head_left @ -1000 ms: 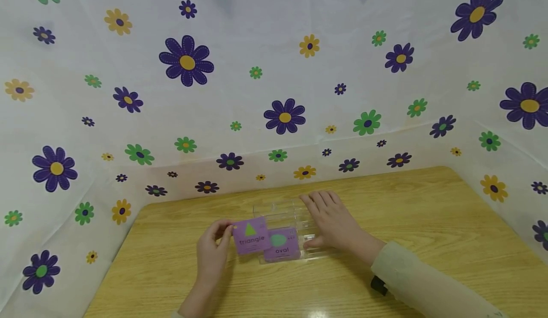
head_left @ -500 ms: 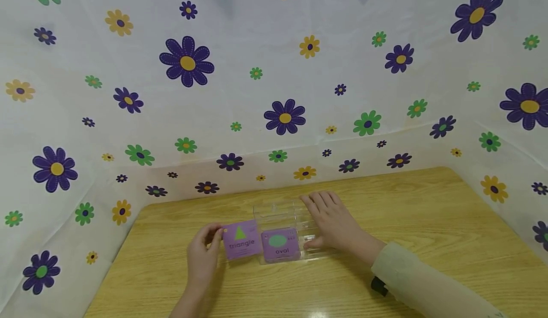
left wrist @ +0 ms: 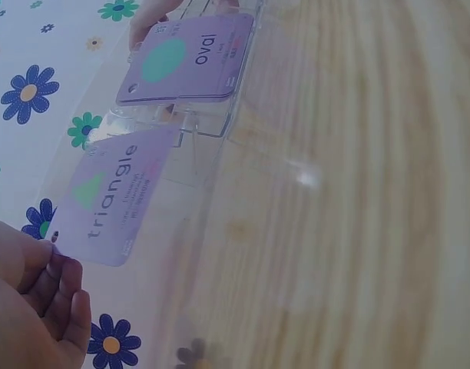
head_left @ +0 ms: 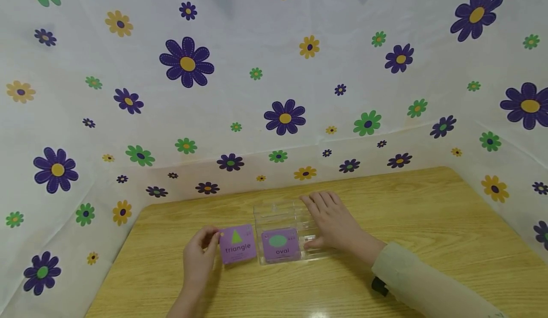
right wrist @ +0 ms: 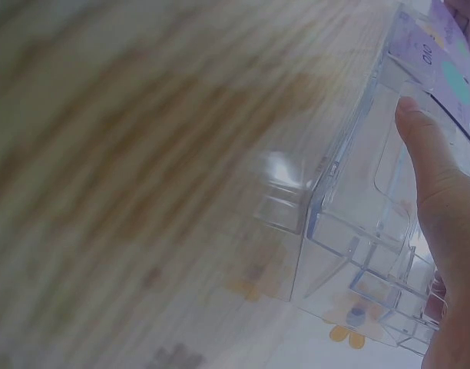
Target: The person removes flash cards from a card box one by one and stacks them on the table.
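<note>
My left hand [head_left: 199,256] pinches a purple flash card [head_left: 237,245] by its upper left corner. The card reads "triangle" under a green triangle and is held just left of the clear plastic organizer [head_left: 274,221]. Behind the organizer's front wall stands another purple flash card [head_left: 281,245], marked "oval" with a green oval; the left wrist view shows more than one card edge there. With the thumb on the front and the fingers over the back, my right hand [head_left: 336,223] grips the organizer's right part, hiding some of it. Open compartments show beside the thumb in the right wrist view.
The wooden table [head_left: 411,232] carries the organizer near its middle. A white cloth [head_left: 239,33] printed with flowers rises behind the table and along both sides. A dark band [head_left: 378,285] shows under the right sleeve.
The left hand has moved left and slightly toward me with the triangle card, which overlapped the oval card and is now apart from it. The right hand has stayed on the organizer.
</note>
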Demonstrator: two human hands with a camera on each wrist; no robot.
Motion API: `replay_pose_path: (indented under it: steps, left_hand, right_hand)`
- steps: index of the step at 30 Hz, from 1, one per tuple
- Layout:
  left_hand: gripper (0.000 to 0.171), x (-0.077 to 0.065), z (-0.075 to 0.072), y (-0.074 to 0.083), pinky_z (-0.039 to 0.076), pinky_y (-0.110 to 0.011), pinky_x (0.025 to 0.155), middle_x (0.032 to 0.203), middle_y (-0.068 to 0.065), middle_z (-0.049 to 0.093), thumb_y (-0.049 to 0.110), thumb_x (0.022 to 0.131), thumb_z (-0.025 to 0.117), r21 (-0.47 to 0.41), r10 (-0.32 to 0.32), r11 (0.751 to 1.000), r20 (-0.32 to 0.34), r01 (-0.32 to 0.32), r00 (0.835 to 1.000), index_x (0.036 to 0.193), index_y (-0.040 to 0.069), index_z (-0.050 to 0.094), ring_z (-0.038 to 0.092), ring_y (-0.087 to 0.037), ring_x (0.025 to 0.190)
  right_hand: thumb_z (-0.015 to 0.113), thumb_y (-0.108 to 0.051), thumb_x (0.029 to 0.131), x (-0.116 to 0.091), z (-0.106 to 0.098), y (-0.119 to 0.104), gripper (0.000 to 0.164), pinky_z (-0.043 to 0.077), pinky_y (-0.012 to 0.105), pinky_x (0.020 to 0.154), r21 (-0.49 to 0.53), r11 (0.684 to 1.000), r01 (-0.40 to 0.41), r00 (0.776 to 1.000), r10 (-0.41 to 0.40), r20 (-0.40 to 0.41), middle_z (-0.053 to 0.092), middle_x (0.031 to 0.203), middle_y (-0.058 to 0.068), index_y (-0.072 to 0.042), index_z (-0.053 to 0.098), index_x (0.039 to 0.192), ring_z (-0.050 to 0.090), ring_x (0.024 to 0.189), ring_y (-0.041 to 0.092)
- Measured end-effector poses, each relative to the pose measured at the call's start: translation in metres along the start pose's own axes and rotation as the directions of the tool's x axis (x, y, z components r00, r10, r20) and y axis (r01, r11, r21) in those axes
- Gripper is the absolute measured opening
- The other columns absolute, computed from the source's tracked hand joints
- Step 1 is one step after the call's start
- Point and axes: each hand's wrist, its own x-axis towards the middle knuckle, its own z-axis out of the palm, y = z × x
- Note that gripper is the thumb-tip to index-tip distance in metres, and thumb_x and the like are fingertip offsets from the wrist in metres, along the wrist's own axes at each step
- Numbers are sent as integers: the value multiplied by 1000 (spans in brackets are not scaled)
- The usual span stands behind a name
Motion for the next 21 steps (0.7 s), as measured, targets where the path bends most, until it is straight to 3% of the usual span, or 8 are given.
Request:
replay_pose_path:
  steps: [10,16,21]
  left_hand:
    - [11,5,-1,-10,53,-14,73,101,-21,77,-1,101,67,48,-26,999,74,22,997,109,-6,73,62,-2,80]
    - [12,7,-2,-13,52,-14,74,102,-18,77,2,102,67,79,-75,995,111,66,991,111,-4,73,62,-6,83]
    - [12,9,-4,-17,51,-15,71,100,-18,77,2,101,68,110,-69,992,121,56,990,109,-4,74,63,-10,82]
  right_hand:
    - [77,-91,63,-1,-1,-1,132,44,47,111,4,1000,0,1000,0,0,53,138,10,-7,40,157,49,123,28]
    - [78,-91,63,-1,-1,-1,131,44,48,111,16,1000,-1,1000,1,4,53,137,10,-7,41,157,50,122,28]
    - [79,-90,62,-1,-1,-1,131,44,48,112,22,1000,-2,1000,2,-5,53,138,10,-7,41,156,49,123,29]
